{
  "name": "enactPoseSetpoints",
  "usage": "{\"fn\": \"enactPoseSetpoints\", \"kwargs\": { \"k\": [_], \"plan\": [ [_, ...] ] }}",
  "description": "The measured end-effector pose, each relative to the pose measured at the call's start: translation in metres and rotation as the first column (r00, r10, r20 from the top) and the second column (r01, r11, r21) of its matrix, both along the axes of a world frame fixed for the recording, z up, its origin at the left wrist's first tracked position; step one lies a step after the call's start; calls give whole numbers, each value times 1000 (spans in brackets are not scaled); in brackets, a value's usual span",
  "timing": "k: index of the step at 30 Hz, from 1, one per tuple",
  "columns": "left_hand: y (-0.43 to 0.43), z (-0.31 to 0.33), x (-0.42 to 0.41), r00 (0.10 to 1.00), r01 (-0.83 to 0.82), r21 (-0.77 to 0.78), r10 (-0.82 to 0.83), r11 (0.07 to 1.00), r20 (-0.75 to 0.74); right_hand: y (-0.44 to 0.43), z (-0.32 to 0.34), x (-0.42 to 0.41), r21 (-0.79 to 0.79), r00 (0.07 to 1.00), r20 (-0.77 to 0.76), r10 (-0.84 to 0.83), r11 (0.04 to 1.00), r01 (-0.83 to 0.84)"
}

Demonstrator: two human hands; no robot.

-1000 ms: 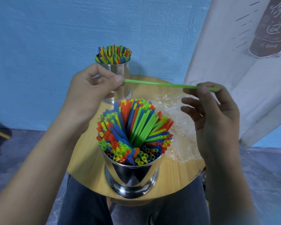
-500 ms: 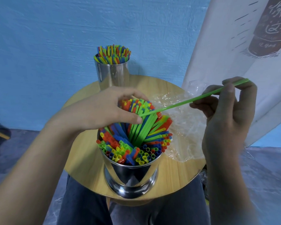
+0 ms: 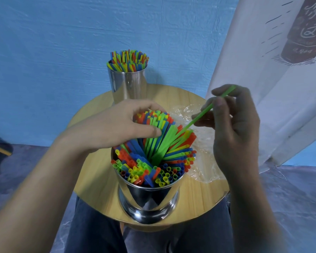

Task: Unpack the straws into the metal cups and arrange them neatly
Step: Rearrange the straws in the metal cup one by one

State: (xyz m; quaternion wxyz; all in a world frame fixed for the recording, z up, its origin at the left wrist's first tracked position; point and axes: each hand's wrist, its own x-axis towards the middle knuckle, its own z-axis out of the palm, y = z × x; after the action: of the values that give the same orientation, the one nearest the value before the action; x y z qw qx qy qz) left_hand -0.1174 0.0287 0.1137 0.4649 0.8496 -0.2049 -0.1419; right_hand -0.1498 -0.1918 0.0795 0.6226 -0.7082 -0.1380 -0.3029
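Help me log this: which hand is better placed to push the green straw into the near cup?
Right. The right hand pinches the green straw, whose tip is among the bundle in the near cup; the left hand holds that bundle.

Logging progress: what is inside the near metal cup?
Mixed-colour straws fill the near metal cup, a green straw angling in. The left hand covers some tips; the cup's bottom is hidden.
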Motion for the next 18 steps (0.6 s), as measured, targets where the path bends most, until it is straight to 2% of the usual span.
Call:
{"fn": "enactPoseSetpoints", "kwargs": {
  "k": [8, 18],
  "plan": [
    [-5, -2, 3, 999, -46, -29, 46, 999, 4, 6, -1, 6, -215, 986, -136, 98, 969, -126],
    [-6, -4, 3, 998, -62, -20, 63, 998, 23, 9, -4, 16, -245, 951, -264, 161, 942, -228]
  ]
}}
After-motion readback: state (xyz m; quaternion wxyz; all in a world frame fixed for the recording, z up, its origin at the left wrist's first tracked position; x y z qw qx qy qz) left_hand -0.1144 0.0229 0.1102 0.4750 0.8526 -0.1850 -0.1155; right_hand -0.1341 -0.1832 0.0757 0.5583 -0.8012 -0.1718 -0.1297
